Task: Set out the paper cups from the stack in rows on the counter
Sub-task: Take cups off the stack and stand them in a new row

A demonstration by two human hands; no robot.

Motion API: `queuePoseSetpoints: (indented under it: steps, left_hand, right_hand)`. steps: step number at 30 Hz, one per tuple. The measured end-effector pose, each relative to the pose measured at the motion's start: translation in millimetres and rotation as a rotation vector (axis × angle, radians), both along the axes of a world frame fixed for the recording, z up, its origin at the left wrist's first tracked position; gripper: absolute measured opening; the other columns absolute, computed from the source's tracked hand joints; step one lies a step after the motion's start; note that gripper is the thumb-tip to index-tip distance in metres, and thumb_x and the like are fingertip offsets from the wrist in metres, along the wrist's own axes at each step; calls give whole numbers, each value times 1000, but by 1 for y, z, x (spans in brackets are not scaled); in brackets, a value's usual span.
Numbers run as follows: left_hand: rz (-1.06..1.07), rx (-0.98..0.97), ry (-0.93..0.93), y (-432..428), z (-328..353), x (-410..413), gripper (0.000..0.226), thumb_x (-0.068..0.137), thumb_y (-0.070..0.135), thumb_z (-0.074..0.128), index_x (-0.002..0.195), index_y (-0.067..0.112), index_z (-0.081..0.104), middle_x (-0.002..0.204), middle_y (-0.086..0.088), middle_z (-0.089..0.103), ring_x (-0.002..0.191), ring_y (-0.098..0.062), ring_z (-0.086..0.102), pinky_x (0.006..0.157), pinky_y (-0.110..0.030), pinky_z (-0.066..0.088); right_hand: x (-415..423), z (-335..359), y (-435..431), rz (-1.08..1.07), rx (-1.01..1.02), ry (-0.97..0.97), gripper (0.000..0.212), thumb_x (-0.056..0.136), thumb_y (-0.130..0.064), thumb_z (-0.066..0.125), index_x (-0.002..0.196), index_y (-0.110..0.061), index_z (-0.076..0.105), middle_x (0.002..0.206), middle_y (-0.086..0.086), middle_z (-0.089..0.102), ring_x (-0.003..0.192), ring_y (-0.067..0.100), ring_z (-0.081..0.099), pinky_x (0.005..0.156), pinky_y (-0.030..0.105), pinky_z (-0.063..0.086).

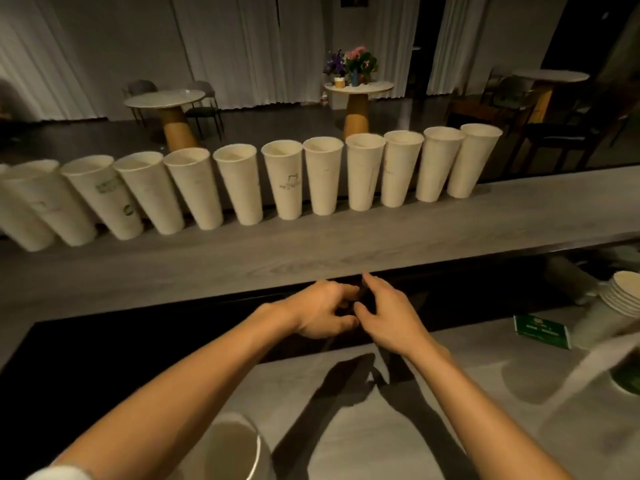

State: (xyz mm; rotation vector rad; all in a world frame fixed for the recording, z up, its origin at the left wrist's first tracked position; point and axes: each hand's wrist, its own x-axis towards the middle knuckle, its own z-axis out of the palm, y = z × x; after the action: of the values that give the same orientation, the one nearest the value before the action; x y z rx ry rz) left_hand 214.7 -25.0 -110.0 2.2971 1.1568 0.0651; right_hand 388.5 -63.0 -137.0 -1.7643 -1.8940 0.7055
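A long row of cups (284, 178) stands along the far edge of the counter (346, 244), each upright with its mouth up and rims nearly touching; the row runs off the left edge. What we see of their insides is bare pale paper. They are tall, tapered and cream-white, and a few carry faint print, one near the left in green.

The stack (623, 296) lies tilted at the right edge over the lower worktop (450, 393), its nested rims showing as thin rings; it is blurred, so we cannot count them. One more cup (235, 448) stands on the worktop at the bottom, just beside our left forearm, mouth open; its inside is dim and we make out nothing in it. A flat green box (542, 330) lies near the stack.

Our left hand (322, 310) and right hand (388, 313) meet over the dark gap between worktop and counter. The left fingers curl inward; the right forefinger sticks up and the others bend towards the left hand, fingertips touching. Neither holds a cup; whether they pinch something small between them we cannot tell.

The counter is grey with a wood grain, long and flat; the worktop is paler and smooth, and our arms cast hard shadows on it.
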Motion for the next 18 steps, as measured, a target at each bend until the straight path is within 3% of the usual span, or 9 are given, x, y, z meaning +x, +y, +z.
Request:
queuePoseSetpoints:
  steps: [3, 7, 10, 13, 15, 18]
  left_hand:
    - [16, -23, 3, -25, 2, -48, 40, 95, 27, 70, 134, 18, 65, 125, 2, 74, 115, -9, 69, 100, -37, 58]
    - [17, -117, 103, -63, 8, -108, 31, 95, 30, 73, 124, 18, 71, 115, 3, 77, 105, -10, 72, 97, -40, 59]
    - [22, -174, 176, -91, 17, -152, 45, 93, 49, 72, 130, 23, 69, 120, 5, 75, 109, -9, 70, 99, -40, 58]
    - [59, -212, 283, -119, 21, -185, 79, 83, 70, 72, 145, 24, 58, 139, 4, 65, 124, -16, 63, 106, -38, 53]
    - [95, -265, 361, -129, 19, -194, 101, 74, 72, 78, 155, 23, 45, 150, 5, 57, 134, -17, 57, 109, -32, 48]
    - [72, -273, 418, -142, 4, -201, 109, 67, 66, 87, 157, 24, 41, 151, 6, 56, 135, -19, 56, 111, -35, 47]
  right_hand:
    - [-44, 1, -17, 134, -20, 30, 60, 100, -24, 61, 156, -14, 41, 152, 3, 53, 141, 19, 48, 114, 30, 39]
    - [-99, -3, -45, 342, -71, 51, 45, 97, -25, 63, 142, -25, 57, 129, -7, 67, 120, 9, 62, 103, 32, 52]
    - [-131, 2, -65, 498, -143, 42, 42, 98, -38, 63, 139, -30, 59, 125, -12, 68, 114, 2, 64, 100, 35, 55]
    - [-153, 11, -86, 594, -173, -19, 66, 92, -61, 61, 150, -31, 48, 144, -13, 58, 127, 1, 56, 105, 29, 50]
    - [-157, 17, -100, 632, -217, -158, 88, 82, -72, 65, 156, -32, 37, 154, -14, 46, 135, 6, 50, 104, 25, 44]
    - [-167, 11, -120, 706, -237, -337, 91, 67, -71, 79, 144, -42, 39, 140, -17, 51, 126, 11, 54, 102, 34, 49]
